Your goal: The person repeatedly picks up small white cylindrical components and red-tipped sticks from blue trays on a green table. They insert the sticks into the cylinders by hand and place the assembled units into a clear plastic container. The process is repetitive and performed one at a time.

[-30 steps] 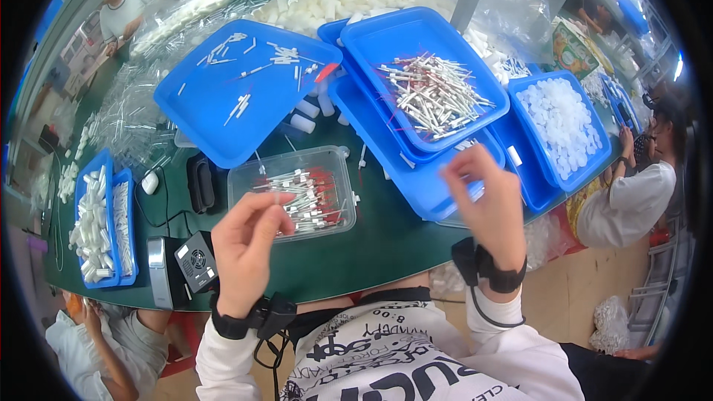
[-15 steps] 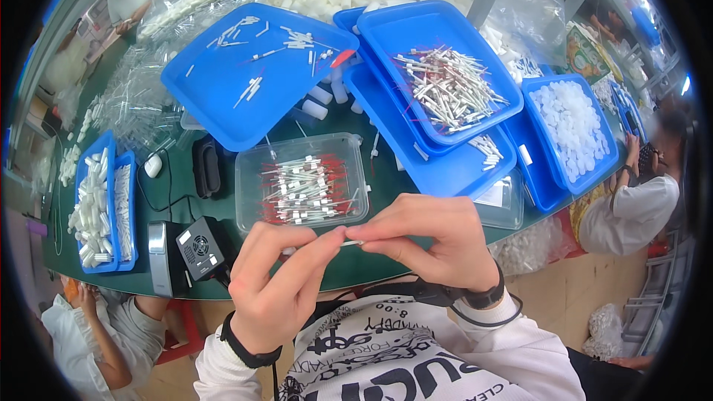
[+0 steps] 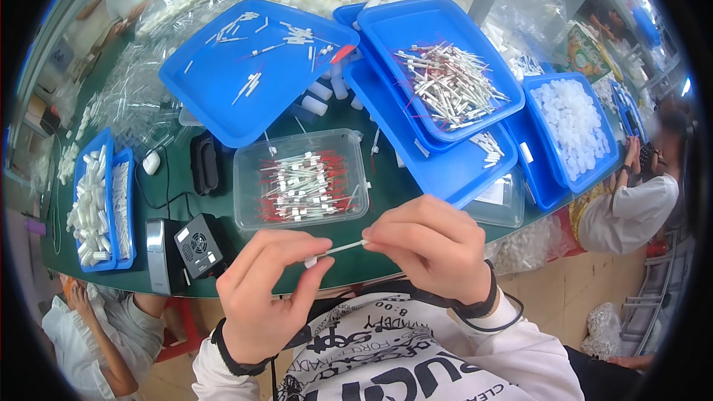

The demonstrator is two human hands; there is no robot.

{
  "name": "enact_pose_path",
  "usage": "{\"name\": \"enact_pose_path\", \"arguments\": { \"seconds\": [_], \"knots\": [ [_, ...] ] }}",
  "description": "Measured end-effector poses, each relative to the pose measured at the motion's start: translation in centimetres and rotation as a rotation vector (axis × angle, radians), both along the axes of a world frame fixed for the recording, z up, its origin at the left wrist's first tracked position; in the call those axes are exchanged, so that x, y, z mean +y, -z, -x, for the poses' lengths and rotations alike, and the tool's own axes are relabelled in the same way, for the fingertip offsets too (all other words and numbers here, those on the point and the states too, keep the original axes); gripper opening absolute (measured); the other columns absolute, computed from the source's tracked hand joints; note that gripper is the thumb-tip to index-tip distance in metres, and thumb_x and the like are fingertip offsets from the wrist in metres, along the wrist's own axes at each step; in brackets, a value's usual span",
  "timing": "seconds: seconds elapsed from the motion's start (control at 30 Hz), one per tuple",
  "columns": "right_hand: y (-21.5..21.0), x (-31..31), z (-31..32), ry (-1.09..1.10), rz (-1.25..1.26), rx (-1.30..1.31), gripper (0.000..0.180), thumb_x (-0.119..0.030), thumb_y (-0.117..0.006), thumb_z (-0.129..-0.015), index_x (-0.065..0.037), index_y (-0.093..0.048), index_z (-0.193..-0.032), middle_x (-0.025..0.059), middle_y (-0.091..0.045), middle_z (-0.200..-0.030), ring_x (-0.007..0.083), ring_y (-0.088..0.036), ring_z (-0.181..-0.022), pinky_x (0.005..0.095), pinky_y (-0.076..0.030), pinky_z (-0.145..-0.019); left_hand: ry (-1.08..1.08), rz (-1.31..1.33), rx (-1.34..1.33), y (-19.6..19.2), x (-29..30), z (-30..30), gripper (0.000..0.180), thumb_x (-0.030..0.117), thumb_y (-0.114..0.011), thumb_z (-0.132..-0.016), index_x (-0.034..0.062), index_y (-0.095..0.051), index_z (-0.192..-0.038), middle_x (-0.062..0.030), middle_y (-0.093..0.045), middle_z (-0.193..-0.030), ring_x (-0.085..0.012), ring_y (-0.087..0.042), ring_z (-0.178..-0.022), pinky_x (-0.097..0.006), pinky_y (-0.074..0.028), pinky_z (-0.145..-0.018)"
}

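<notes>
My left hand [image 3: 271,293] and my right hand [image 3: 431,249] meet just above the near edge of the green table [image 3: 394,178]. Between their fingertips they hold a thin white stick with a small white cap on its left end [image 3: 334,250]. My left fingers pinch the capped end and my right fingers pinch the other end. Directly beyond the hands stands a clear plastic tray [image 3: 301,178] filled with several white sticks with red ends.
Blue trays hold white sticks [image 3: 438,78], loose pieces [image 3: 249,67] and white caps [image 3: 572,122]. A small black box [image 3: 197,245] and a blue tray of white tubes [image 3: 93,204] lie left. Other people sit at right [image 3: 631,193] and lower left [image 3: 96,334].
A second ago my hands were apart, the left over the clear tray and the right over the blue trays. They came together near my chest and now hold one stick between them.
</notes>
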State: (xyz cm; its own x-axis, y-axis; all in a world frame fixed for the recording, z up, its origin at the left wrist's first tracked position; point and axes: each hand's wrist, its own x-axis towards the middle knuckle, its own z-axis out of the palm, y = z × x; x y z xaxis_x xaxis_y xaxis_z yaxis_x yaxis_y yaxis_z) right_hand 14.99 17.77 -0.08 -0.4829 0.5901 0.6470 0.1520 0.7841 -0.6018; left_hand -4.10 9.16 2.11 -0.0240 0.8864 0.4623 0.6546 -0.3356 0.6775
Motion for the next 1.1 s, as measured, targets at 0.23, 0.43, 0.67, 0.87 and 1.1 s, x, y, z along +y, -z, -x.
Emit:
{"name": "enact_pose_path", "arguments": {
  "seconds": [0.23,0.43,0.67,0.87,1.1],
  "knots": [
    [0.8,-0.7,1.0,-0.072,0.015,0.045,0.02,-0.002,-0.079,-0.071,-0.003,-0.07,-0.088,0.0043,-0.067,-0.077,0.0205,-0.064,-0.069,0.0284,-0.05,-0.058,0.026,-0.078,0.011,0.4,0.0,-0.4,0.03,-0.004,-0.08,-0.071,-0.0006,-0.068,-0.098,-0.0122,-0.072,-0.092,-0.0213,-0.067,-0.073,-0.029,-0.053,-0.064],
    [1.2,-0.5,0.6,-0.032,0.034,0.1,0.017,-0.001,-0.078,-0.071,-0.002,-0.071,-0.087,0.0068,-0.068,-0.078,0.0203,-0.066,-0.071,0.0288,-0.052,-0.061,-0.011,0.032,-0.228,1.2,-0.2,0.2,0.022,-0.01,-0.074,-0.073,-0.0014,-0.068,-0.093,-0.0126,-0.073,-0.091,-0.023,-0.072,-0.081,-0.029,-0.056,-0.071],
    [1.5,-0.5,0.6,-0.055,0.012,0.1,0.017,0.0,-0.078,-0.072,-0.001,-0.071,-0.087,0.0069,-0.068,-0.078,0.0206,-0.065,-0.071,0.0292,-0.053,-0.062,0.045,-0.017,-0.133,0.9,0.1,0.1,0.017,-0.009,-0.074,-0.073,-0.0018,-0.069,-0.087,-0.013,-0.072,-0.087,-0.0225,-0.071,-0.079,-0.028,-0.057,-0.067],
    [1.3,-0.6,0.2,-0.118,0.142,0.102,0.015,-0.001,-0.078,-0.073,-0.002,-0.071,-0.086,0.0063,-0.068,-0.078,0.0208,-0.065,-0.07,0.03,-0.053,-0.062,0.173,-0.165,0.019,1.1,0.0,0.5,0.02,-0.01,-0.074,-0.069,-0.0037,-0.069,-0.088,-0.0132,-0.07,-0.088,-0.0272,-0.07,-0.08,-0.031,-0.058,-0.068],
    [2.6,-0.9,0.0,-0.191,0.164,0.156,0.026,-0.006,-0.08,-0.074,-0.004,-0.07,-0.098,0.0057,-0.069,-0.082,0.0224,-0.066,-0.073,0.0311,-0.052,-0.065,0.265,-0.227,0.169,1.2,-0.1,0.5,0.023,-0.007,-0.072,-0.066,-0.0072,-0.069,-0.088,-0.0161,-0.069,-0.09,-0.0301,-0.07,-0.082,-0.034,-0.06,-0.069]
  ]
}}
